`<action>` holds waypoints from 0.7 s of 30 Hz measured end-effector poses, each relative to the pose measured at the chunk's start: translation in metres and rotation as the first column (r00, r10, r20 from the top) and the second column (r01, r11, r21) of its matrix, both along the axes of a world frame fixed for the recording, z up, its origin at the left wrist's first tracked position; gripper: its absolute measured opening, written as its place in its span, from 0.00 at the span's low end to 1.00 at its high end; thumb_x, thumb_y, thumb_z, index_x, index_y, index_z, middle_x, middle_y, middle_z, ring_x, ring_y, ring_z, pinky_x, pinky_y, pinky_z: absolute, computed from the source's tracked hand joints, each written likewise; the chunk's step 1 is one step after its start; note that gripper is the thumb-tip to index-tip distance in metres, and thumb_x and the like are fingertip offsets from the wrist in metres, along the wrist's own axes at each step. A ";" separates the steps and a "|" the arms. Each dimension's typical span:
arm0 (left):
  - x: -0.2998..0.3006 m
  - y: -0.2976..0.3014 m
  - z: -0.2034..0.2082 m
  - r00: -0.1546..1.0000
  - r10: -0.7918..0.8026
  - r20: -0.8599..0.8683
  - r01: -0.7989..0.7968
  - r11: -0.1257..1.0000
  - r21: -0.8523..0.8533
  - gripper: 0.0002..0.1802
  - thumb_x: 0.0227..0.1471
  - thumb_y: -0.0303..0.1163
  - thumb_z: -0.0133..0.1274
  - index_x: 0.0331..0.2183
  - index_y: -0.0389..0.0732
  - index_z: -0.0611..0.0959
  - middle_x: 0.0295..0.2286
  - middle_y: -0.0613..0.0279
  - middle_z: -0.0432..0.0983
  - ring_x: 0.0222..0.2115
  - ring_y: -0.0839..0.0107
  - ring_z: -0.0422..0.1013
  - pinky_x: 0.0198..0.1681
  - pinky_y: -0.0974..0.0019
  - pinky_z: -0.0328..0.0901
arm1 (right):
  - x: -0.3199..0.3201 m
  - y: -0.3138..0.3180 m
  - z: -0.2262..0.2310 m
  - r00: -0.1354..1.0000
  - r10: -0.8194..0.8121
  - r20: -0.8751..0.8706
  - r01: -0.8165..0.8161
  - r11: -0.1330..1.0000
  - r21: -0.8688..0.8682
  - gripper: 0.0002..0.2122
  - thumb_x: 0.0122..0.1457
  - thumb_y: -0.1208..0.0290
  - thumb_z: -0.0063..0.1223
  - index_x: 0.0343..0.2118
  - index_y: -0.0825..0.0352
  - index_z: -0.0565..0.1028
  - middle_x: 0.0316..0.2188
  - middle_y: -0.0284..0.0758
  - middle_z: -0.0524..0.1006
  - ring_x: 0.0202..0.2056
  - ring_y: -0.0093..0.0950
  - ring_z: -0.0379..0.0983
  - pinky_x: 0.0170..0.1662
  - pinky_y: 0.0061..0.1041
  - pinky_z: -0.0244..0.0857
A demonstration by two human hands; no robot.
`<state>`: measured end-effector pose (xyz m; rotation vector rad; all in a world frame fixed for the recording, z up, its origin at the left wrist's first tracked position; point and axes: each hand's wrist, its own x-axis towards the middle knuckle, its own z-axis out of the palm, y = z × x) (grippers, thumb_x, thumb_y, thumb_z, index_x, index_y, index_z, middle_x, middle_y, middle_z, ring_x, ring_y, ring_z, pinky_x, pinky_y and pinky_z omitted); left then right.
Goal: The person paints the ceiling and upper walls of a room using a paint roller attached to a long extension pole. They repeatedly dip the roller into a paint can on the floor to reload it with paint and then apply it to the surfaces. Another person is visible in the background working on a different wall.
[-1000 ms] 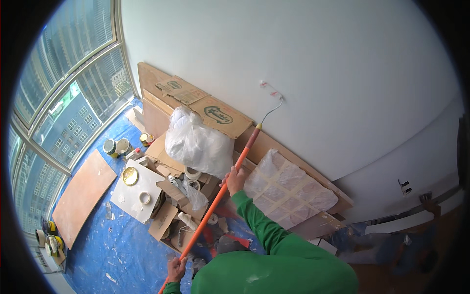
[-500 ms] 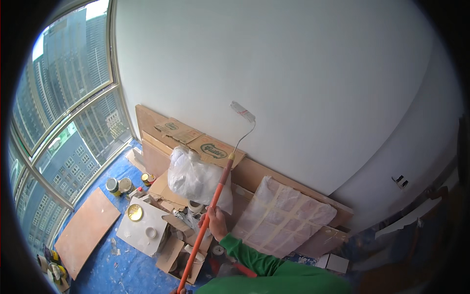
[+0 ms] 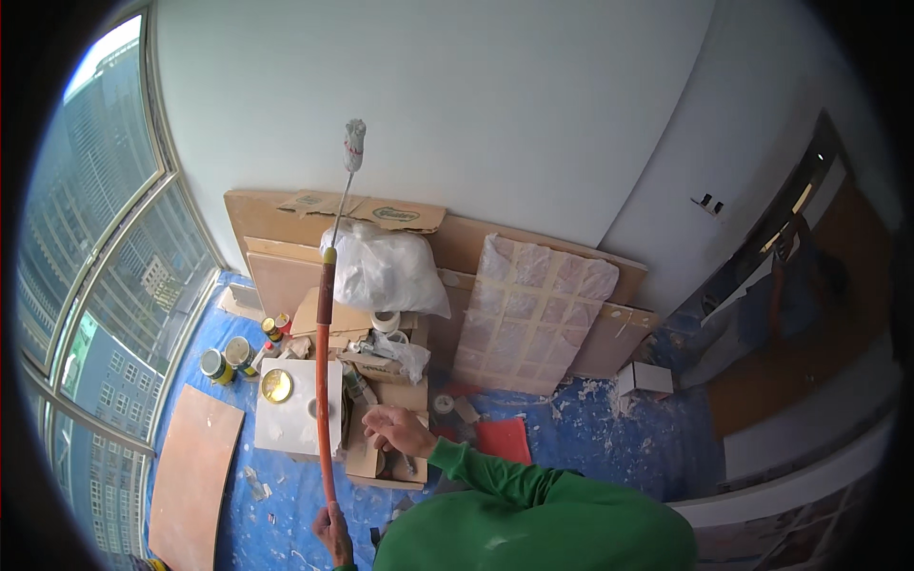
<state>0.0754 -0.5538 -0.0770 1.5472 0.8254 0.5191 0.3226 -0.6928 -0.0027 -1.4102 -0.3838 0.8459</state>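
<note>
A paint roller point(image 3: 354, 145) with a white sleeve sits on a wire frame at the end of a long orange pole point(image 3: 324, 400). The pole stands nearly upright in view, its roller in front of the white wall. Low on the pole, my left hand point(image 3: 332, 535) is wrapped round the shaft. My right hand point(image 3: 400, 431) is off the pole, to its right, above an open cardboard box point(image 3: 386, 466); its fingers are loosely bent with nothing visible in them. A white board point(image 3: 286, 428) with a yellow lid point(image 3: 277, 385) lies behind the pole.
Boards point(image 3: 248, 214) and a wrapped panel point(image 3: 528, 314) lean on the wall beside a white plastic bag point(image 3: 386, 271). Paint cans point(image 3: 216, 365) stand on blue sheeting point(image 3: 286, 523) near a window point(image 3: 143, 314). At the right, another person point(image 3: 804, 276) is in shadow.
My right hand has let go of the pole. The roller has swung left and turned end-on, and the pole is more upright. The view has shifted right; more of my left hand shows.
</note>
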 end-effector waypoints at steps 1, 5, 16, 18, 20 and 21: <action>-0.011 0.008 0.002 1.000 -0.011 0.009 0.011 0.999 -0.036 0.24 0.56 0.43 0.50 0.14 0.42 0.69 0.11 0.74 0.59 0.11 0.84 0.53 0.14 0.75 0.45 | -0.013 -0.010 0.004 0.998 -0.059 0.010 0.060 0.997 -0.050 0.16 0.62 0.57 0.46 0.39 0.68 0.72 0.28 0.34 0.76 0.22 0.20 0.73 0.23 0.20 0.67; -0.033 0.030 0.020 0.997 -0.076 0.003 0.075 0.991 -0.106 0.24 0.55 0.46 0.50 0.14 0.42 0.69 0.11 0.75 0.59 0.11 0.84 0.53 0.14 0.75 0.46 | -0.047 -0.061 0.006 0.977 -0.211 0.024 0.213 0.968 -0.137 0.15 0.62 0.59 0.46 0.39 0.68 0.71 0.29 0.33 0.76 0.24 0.19 0.73 0.24 0.18 0.67; -0.046 0.026 0.056 0.958 -0.286 0.025 0.287 0.948 -0.137 0.25 0.56 0.49 0.48 0.14 0.45 0.68 0.09 0.75 0.57 0.08 0.84 0.52 0.10 0.75 0.46 | -0.148 -0.136 -0.011 0.833 -0.553 -0.009 0.544 0.823 -0.163 0.16 0.62 0.60 0.46 0.42 0.69 0.71 0.31 0.35 0.76 0.26 0.21 0.74 0.28 0.20 0.68; -0.049 0.029 0.062 0.953 -0.298 0.048 0.302 0.946 -0.113 0.25 0.56 0.49 0.48 0.14 0.45 0.67 0.09 0.75 0.57 0.08 0.83 0.52 0.09 0.75 0.45 | -0.163 -0.144 -0.010 0.816 -0.578 0.006 0.570 0.805 -0.165 0.16 0.62 0.60 0.46 0.42 0.70 0.71 0.30 0.35 0.77 0.26 0.21 0.75 0.27 0.20 0.69; -0.056 0.034 0.068 0.952 -0.300 0.064 0.306 0.943 -0.132 0.25 0.57 0.49 0.48 0.14 0.46 0.67 0.09 0.74 0.56 0.07 0.84 0.52 0.09 0.76 0.45 | -0.185 -0.155 -0.016 0.793 -0.609 0.009 0.601 0.780 -0.174 0.16 0.62 0.60 0.47 0.42 0.70 0.71 0.30 0.36 0.77 0.25 0.22 0.75 0.27 0.20 0.69; -0.059 0.040 0.065 0.951 -0.297 0.088 0.304 0.948 -0.097 0.25 0.57 0.48 0.47 0.14 0.46 0.67 0.09 0.75 0.56 0.08 0.84 0.52 0.09 0.76 0.44 | -0.195 -0.160 -0.019 0.783 -0.622 0.019 0.614 0.767 -0.185 0.16 0.62 0.60 0.47 0.41 0.70 0.71 0.30 0.36 0.77 0.25 0.22 0.75 0.27 0.20 0.69</action>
